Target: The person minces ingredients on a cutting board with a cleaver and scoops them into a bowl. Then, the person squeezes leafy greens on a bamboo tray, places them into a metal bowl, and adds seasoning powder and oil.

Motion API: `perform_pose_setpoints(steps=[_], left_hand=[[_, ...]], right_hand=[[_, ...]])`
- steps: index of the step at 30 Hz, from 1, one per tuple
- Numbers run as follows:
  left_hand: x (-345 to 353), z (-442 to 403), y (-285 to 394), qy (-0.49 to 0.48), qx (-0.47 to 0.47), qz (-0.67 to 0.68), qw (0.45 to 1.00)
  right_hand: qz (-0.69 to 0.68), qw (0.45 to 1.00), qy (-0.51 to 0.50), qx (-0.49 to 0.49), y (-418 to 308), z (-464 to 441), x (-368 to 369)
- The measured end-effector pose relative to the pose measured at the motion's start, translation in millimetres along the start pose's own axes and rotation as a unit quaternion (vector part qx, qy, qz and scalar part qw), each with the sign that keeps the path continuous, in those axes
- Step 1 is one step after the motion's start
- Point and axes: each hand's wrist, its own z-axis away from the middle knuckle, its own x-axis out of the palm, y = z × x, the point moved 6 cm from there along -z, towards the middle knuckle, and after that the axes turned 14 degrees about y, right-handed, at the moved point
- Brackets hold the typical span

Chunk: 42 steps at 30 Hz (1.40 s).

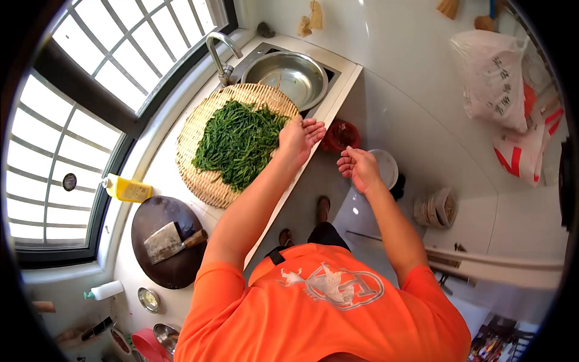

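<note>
A round woven bamboo tray (187, 163) rests on the counter and partly over the sink's edge. On it lies a heap of cut green vegetable stems (238, 142). My left hand (300, 139) is over the tray's right edge, palm turned up, fingers stretched out and holding nothing that I can see. My right hand (360, 169) hangs in the air right of the counter, above a white bucket (386, 168). Its fingers are loosely bent and apart, with nothing visible in them. Near both hands, a red container (341, 136) stands lower down by the cabinet.
A steel basin (295, 75) sits in the sink below the faucet (220, 57). Left of me, a cleaver (166, 243) lies on a round dark chopping board (158, 208), with a yellow bottle (129, 189) beside it. Plastic bags (491, 78) hang on the right wall.
</note>
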Motion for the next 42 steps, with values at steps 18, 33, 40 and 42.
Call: perform_pose_setpoints(steps=[18,33,40,42], left_hand=[[66,-346,17,0.338,0.258,-0.621,0.659],[51,-357,33,0.348,0.267,-0.633,0.638],[73,-357,53,0.313,0.259,-0.587,0.7],[99,-328,63,0.293,0.319,-0.614,0.66]], right_hand=[[0.346,0.888,-0.084,-0.29,-75,-456,159],[0.671,0.444,-0.382,-0.454,-33,-483,247],[0.538,0.582,-0.39,-0.469,-89,-443,240],[0.519,0.545,-0.365,-0.548,-118,-426,237]])
